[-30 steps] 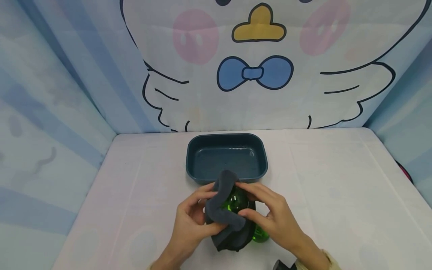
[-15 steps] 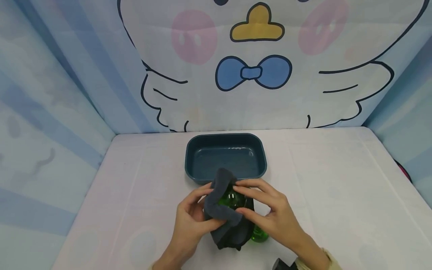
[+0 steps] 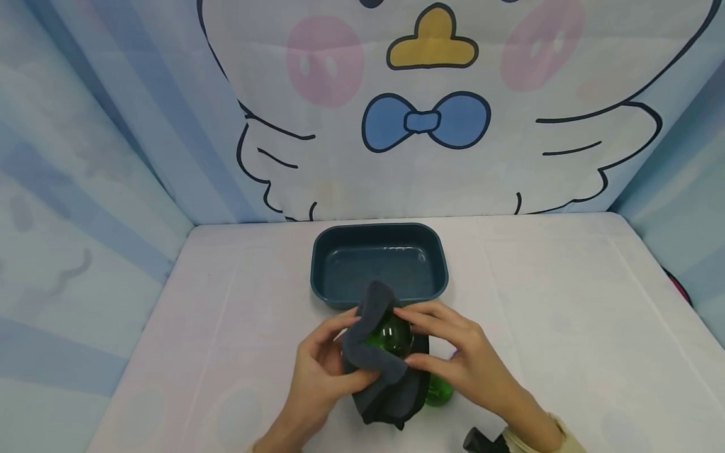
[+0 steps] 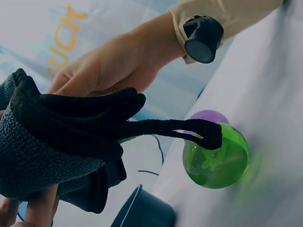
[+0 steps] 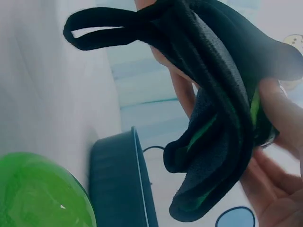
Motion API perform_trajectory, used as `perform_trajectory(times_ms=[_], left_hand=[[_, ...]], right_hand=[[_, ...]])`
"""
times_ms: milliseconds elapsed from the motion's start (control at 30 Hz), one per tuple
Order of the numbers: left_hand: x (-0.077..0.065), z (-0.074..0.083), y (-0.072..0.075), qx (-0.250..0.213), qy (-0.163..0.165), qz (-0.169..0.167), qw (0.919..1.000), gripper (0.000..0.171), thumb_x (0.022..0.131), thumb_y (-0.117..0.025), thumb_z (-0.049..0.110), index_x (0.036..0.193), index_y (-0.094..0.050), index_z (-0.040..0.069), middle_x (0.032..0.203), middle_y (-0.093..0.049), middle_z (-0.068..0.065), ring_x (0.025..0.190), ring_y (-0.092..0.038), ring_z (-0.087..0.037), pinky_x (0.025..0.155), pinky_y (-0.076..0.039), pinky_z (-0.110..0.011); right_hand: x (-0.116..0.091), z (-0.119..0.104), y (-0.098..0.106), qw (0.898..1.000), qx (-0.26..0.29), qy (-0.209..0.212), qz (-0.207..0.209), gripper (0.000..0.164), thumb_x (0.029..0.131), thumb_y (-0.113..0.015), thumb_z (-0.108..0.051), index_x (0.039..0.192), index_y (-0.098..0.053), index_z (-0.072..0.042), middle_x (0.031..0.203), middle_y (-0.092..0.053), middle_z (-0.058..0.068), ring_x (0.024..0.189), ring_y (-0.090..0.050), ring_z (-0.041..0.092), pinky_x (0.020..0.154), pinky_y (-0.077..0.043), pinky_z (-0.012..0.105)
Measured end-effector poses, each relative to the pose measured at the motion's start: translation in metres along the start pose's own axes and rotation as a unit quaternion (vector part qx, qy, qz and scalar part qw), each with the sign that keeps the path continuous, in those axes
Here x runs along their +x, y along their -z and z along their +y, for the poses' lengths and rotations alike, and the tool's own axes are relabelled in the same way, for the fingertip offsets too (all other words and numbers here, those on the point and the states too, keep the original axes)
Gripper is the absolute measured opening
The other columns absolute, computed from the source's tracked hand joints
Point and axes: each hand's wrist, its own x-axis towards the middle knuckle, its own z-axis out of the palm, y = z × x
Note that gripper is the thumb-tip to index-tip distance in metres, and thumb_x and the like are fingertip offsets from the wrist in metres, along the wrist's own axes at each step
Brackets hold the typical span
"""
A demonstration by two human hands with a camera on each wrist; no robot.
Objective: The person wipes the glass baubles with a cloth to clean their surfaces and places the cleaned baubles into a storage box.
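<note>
Up in front of the tub, my left hand (image 3: 323,371) grips a dark grey-blue cloth (image 3: 352,349) with a hanging loop (image 4: 165,126). The cloth is bunched around a clear green ball (image 3: 394,336), whose top shows in the fold. Thumb and fingers of my right hand (image 3: 467,352) pinch that ball from the right. The ball's lower part is hidden by cloth. On the table below, a second green ball (image 4: 215,163) lies partly behind the cloth in the head view. A purple ball (image 4: 210,115) shows just behind it in the left wrist view.
A dark teal rectangular tub (image 3: 379,261) stands at the back middle of the white table (image 3: 566,314). Printed cloth walls (image 3: 430,182) enclose the back and both sides. A small black camera (image 4: 203,40) is strapped to my right wrist.
Both hands stay almost in place. My right fingers and thumb shift slightly on the ball, and the right wrist has moved a little rightward. The cloth's lower edge sways slightly.
</note>
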Motion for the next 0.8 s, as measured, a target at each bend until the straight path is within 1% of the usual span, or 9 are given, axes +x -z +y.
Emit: perform_trajectory(times_ms=[167,267,333,400,533,633,733,800], left_hand=[[-0.0003,0.0013,-0.0017,0.006,0.014,0.01,0.9998,0.059,0.072,-0.082,-0.009,0.125,-0.063,0.008,0.142,-0.052,-0.014,0.126,-0.054,-0.032,0.098,-0.053,-0.037],[0.0001,0.0014,-0.0015,0.002,0.016,0.01,0.9998,0.058,0.073,-0.081,-0.009,0.124,-0.063,0.009,0.142,-0.052,-0.013,0.125,-0.055,-0.032,0.097,-0.054,-0.037],[0.0004,0.0011,-0.0012,-0.002,0.018,0.011,0.9998,0.057,0.073,-0.081,-0.01,0.124,-0.063,0.009,0.141,-0.052,-0.013,0.125,-0.055,-0.032,0.097,-0.054,-0.036],[0.0011,0.0008,-0.0013,-0.007,0.021,0.014,0.9997,0.059,0.073,-0.08,-0.011,0.125,-0.062,0.009,0.141,-0.052,-0.012,0.125,-0.055,-0.031,0.098,-0.054,-0.036],[0.0017,0.0002,-0.0015,-0.014,0.026,0.015,0.9995,0.061,0.074,-0.078,-0.012,0.128,-0.061,0.008,0.14,-0.052,-0.012,0.123,-0.056,-0.03,0.096,-0.054,-0.037],[0.0018,0.0001,-0.0017,-0.015,0.028,0.012,0.9994,0.062,0.075,-0.077,-0.012,0.131,-0.059,0.007,0.139,-0.051,-0.013,0.122,-0.057,-0.03,0.095,-0.055,-0.038],[0.0011,0.0006,-0.0016,-0.016,0.025,0.011,0.9995,0.062,0.075,-0.077,-0.012,0.13,-0.058,0.006,0.14,-0.051,-0.013,0.123,-0.057,-0.03,0.096,-0.055,-0.038],[0.0002,0.0011,-0.0015,-0.016,0.022,0.008,0.9996,0.061,0.075,-0.077,-0.012,0.13,-0.059,0.007,0.14,-0.051,-0.013,0.124,-0.057,-0.03,0.096,-0.054,-0.038]], right_hand=[[-0.0012,-0.002,-0.001,0.997,-0.003,-0.079,-0.008,0.055,0.083,-0.078,-0.005,0.135,-0.061,-0.011,0.122,-0.068,0.005,0.106,-0.066,0.012,0.085,-0.06,0.028],[-0.0012,-0.0017,-0.0021,0.995,-0.002,-0.101,-0.01,0.052,0.085,-0.076,-0.008,0.135,-0.062,-0.014,0.123,-0.067,0.002,0.107,-0.065,0.012,0.085,-0.06,0.029],[-0.0011,-0.0018,-0.0032,0.994,0.006,-0.106,-0.006,0.054,0.085,-0.077,-0.007,0.135,-0.061,-0.016,0.126,-0.065,0.0,0.11,-0.064,0.011,0.086,-0.059,0.029],[-0.0011,-0.0017,-0.0044,0.996,0.012,-0.094,0.003,0.057,0.083,-0.078,-0.005,0.136,-0.059,-0.016,0.129,-0.062,0.0,0.114,-0.062,0.011,0.088,-0.058,0.027],[-0.0011,-0.0005,-0.0047,1.0,0.002,-0.022,0.012,0.061,0.079,-0.08,0.002,0.135,-0.06,-0.01,0.133,-0.058,0.007,0.121,-0.057,0.015,0.095,-0.054,0.023],[-0.001,-0.0004,-0.0023,1.0,-0.013,0.019,-0.001,0.06,0.078,-0.08,0.003,0.134,-0.061,-0.009,0.135,-0.057,0.01,0.127,-0.054,0.017,0.102,-0.048,0.02],[-0.0008,-0.001,0.0001,0.999,-0.018,0.026,-0.016,0.059,0.08,-0.08,0.0,0.136,-0.06,-0.009,0.137,-0.056,0.01,0.129,-0.053,0.016,0.105,-0.045,0.019],[-0.0006,-0.0009,0.0007,0.999,-0.021,0.029,-0.021,0.059,0.081,-0.079,-0.002,0.136,-0.059,-0.009,0.137,-0.056,0.01,0.129,-0.053,0.016,0.105,-0.045,0.02]])
